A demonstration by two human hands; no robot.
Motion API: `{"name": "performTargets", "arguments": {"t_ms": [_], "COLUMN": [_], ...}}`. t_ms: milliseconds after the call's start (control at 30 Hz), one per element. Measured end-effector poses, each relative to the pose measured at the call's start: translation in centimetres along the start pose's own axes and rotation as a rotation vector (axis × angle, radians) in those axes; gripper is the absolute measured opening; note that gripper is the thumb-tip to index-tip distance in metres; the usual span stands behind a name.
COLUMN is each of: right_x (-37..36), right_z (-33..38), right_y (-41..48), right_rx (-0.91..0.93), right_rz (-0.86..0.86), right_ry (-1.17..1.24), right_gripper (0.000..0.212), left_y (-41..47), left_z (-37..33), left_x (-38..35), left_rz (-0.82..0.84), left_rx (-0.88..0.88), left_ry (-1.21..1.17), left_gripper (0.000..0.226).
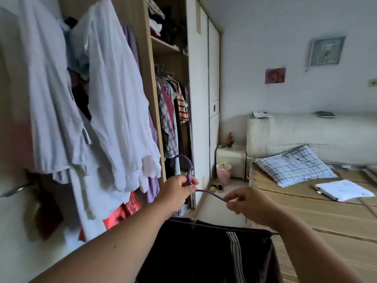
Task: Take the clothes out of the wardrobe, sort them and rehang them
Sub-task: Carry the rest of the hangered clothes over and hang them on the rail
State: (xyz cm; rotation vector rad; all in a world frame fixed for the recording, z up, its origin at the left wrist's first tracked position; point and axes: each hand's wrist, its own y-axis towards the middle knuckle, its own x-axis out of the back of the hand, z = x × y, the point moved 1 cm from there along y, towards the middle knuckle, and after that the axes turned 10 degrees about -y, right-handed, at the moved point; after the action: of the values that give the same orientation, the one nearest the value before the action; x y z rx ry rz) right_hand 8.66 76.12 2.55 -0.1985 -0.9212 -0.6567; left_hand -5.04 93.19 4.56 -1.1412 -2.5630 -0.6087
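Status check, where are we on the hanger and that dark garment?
Left hand and right hand both gripping purple hanger. Dark striped garment hangs on it. White shirts crowd the wardrobe front.

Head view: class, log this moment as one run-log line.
left hand: grips hanger neck | right hand: pinches hanger arm | dark garment: hangs on it | wardrobe: open

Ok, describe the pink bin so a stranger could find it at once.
Start at the bed on the right and go to its head end, where a white nightstand stands next to the wardrobe. The pink bin sits on the floor in front of that nightstand. It is the only pink container there, with something yellow sticking out of it.
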Motion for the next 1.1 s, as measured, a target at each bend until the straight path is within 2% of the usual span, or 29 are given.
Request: {"name": "performTargets", "arguments": {"t_ms": [133,267,533,667,900,1100], "right_x": [-0.6,-0.8,-0.2,1.0,4.0,4.7], "right_z": [2.1,3.2,2.1,0.5,0.6,0.3], "right_y": [4.4,8.2,18.0,24.6,36.5,45.5], "right_rx": [-0.051,-0.062,-0.003,0.001,0.011,0.057], "right_rz": [-0.035,-0.038,-0.011,-0.119,-0.197,-0.283], "right_ry": [0.108,0.167,0.039,0.043,0.115,-0.023], "right_gripper": [0.008,0.011,0.017,0.015,0.014,0.016], "left_y": [4.5,8.7,20.3,27.9,40.6,49.2], "left_z": [0.8,2.3,6.0,6.8,5.8,6.2], "left_x": [2.5,4.0,3.6,2.0,2.7,4.4], "left_rz": [-0.002,0.014,0.097,0.074,-0.012,-0.040], "left_rx": [-0.043,-0.072,-0.083,-0.091,-0.159,-0.199], "left_ry": [0.003,-0.051,-0.083,-0.084,-0.018,0.060], "left_gripper": [0.016,0.016,0.019,0.022,0.019,0.021]}}
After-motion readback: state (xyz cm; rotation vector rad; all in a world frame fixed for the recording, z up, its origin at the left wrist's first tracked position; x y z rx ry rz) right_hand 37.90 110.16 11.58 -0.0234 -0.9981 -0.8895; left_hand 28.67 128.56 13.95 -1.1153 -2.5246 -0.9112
